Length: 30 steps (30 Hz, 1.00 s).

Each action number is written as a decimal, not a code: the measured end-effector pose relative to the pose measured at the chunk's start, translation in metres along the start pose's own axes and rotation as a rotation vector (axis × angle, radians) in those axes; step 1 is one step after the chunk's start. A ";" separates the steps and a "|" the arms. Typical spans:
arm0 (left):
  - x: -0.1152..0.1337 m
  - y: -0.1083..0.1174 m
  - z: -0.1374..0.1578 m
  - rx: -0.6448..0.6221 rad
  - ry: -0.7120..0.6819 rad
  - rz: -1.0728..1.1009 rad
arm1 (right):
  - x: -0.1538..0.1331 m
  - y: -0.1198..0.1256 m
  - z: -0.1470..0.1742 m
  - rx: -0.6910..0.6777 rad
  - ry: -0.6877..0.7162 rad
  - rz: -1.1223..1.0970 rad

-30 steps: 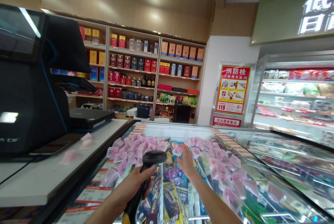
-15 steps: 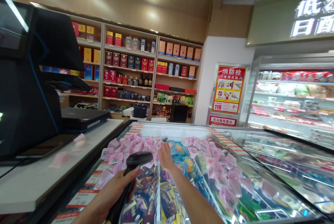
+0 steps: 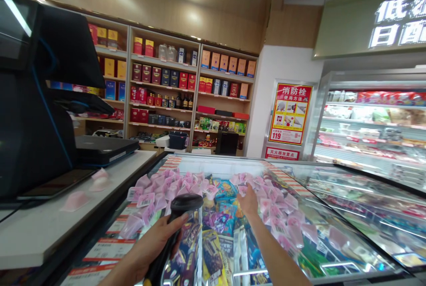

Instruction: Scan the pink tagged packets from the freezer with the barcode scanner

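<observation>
A black handheld barcode scanner [image 3: 179, 215] is wrapped in the fingers of my left hand [image 3: 159, 244], its head raised over the left half of the freezer. My right hand [image 3: 248, 201] stretches to the near-left edge of the right heap of pink plastic cups [image 3: 278, 215]. Its thumb and forefinger look apart beside a labelled cup; whether they touch it I cannot tell. Another heap of pink cups [image 3: 159, 188], several with barcode labels, lies to the left beyond the scanner. Between the heaps are wrapped ice creams [image 3: 214, 250] in wire baskets.
On the left, a white counter [image 3: 36, 241] bears a black checkout terminal [image 3: 49, 77] and a few pink cups [image 3: 76, 200]. The freezer's glass edge [image 3: 359, 215] runs along the right. Shelves of boxed bottles [image 3: 163, 77] stand behind, with a lit chiller [image 3: 372, 121] at far right.
My right hand has moved right, from the left heap of cups over to the right heap. The scanner in my left hand has shifted slightly right.
</observation>
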<state>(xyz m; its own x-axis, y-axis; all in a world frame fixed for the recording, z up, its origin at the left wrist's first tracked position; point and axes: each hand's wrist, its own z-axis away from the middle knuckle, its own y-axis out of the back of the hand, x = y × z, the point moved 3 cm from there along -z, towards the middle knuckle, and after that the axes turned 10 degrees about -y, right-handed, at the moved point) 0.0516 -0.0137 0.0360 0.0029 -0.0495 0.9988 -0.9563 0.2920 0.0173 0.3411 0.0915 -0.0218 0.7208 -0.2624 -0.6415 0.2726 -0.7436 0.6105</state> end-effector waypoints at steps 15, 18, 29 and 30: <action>0.005 -0.015 -0.002 -0.090 0.003 0.068 | -0.056 -0.011 0.044 -0.063 0.386 -0.251; 0.002 -0.016 -0.003 -0.094 0.014 0.082 | -0.061 -0.010 0.048 -0.069 0.409 -0.263; 0.000 -0.012 -0.004 -0.050 0.020 0.091 | -0.063 -0.028 0.057 -0.198 0.323 -0.346; 0.000 -0.009 -0.003 -0.027 0.023 0.089 | -0.065 -0.033 0.059 -0.227 0.315 -0.349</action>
<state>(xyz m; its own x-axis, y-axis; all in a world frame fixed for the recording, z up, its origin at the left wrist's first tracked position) 0.0611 -0.0140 0.0361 -0.0744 -0.0008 0.9972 -0.9447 0.3204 -0.0703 0.2473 0.0968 -0.0280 0.7100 0.2008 -0.6750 0.6366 -0.5928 0.4932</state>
